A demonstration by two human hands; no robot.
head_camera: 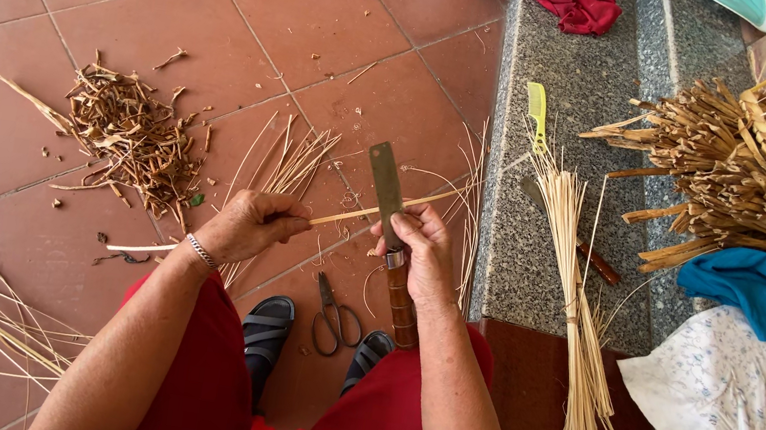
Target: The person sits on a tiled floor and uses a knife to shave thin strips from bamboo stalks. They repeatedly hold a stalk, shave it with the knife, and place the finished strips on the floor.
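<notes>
Hands sat close together, both clamped. Left hand pinched a thin pale cane strip; right hand gripped a flat steel knife with wooden handle, blade up at 12 o'clock, likely braced so its edge met the strip. Black scissors lay at 6 o'clock, brown shavings pile at 10, a tied bundle of pale cane strips at 3.

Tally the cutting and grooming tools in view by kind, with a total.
Knife, gripped by the right hand against the strip held by the left hand: 1
Scissors on the floor tiles: 1
Comb on the stone step: 1
Total: 3
</notes>
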